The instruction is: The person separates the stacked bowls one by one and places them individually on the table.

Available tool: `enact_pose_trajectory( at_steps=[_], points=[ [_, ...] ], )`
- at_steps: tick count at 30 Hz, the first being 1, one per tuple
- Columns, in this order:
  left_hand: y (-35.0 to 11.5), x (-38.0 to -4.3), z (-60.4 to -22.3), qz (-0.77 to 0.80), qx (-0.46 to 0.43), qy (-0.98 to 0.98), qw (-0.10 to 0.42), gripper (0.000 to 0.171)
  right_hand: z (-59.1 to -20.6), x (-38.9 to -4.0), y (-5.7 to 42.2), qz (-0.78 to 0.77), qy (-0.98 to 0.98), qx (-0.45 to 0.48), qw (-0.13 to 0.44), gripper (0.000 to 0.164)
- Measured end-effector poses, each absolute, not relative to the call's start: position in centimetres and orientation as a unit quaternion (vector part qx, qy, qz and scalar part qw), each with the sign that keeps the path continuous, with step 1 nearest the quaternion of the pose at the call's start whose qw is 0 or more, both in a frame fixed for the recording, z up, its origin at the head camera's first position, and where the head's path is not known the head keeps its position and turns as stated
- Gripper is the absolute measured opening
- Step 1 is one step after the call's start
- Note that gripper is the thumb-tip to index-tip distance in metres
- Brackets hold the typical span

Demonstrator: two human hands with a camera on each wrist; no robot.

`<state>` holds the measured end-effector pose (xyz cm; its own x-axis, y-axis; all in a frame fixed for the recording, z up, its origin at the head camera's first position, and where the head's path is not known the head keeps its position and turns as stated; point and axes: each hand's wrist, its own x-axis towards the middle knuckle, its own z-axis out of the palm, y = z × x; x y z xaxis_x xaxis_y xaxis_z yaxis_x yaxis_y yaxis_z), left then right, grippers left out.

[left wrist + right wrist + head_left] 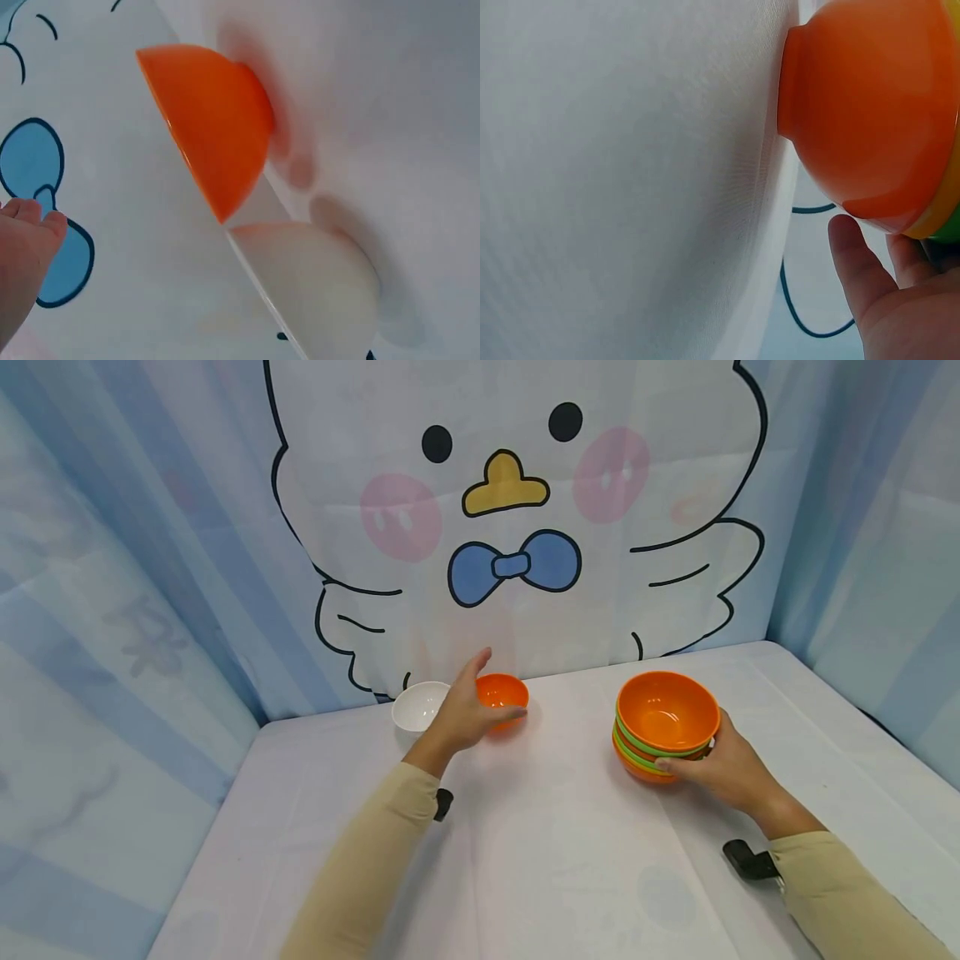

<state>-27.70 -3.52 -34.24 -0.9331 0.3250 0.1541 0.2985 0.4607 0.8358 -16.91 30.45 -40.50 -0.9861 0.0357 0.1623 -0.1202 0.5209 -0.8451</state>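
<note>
My right hand (738,768) grips a stack of bowls (670,714) at its right side, thumb across the front and fingers behind. The stack shows orange, green and yellow rims, with an orange bowl on top. In the right wrist view the bottom orange bowl (877,112) has its foot right at the tabletop. My left hand (467,710) reaches over the back of the table with fingers and thumb spread, nothing held. It overlaps a small orange bowl (501,690) and a white bowl (418,706) in the head view. In the left wrist view both stand upright side by side.
A white cloth covers the table (555,827). Behind its back edge hangs a curtain (517,635) printed with a cartoon bird, and blue-white curtains stand at both sides. Black devices (750,860) are worn under both wrists.
</note>
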Motion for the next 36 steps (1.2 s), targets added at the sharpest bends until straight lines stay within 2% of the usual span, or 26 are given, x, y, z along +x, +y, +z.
enact_pose_trajectory(
  at_steps=[8,22,36],
  points=[
    [0.3,-26.2,-33.7,0.441,0.247,0.863,0.033,0.108,-40.5,-16.9,30.4,0.487,-0.87,0.022,0.078,0.105],
    [6.3,-24.3,-34.5,0.442,0.287,0.846,0.077,0.103,-40.4,-16.9,30.5,0.482,-0.872,0.025,0.078,0.105],
    [9.7,-24.0,-35.9,0.419,0.321,0.845,0.085,0.102,-40.5,-16.9,30.5,0.462,-0.883,0.025,0.084,0.104]
  ],
)
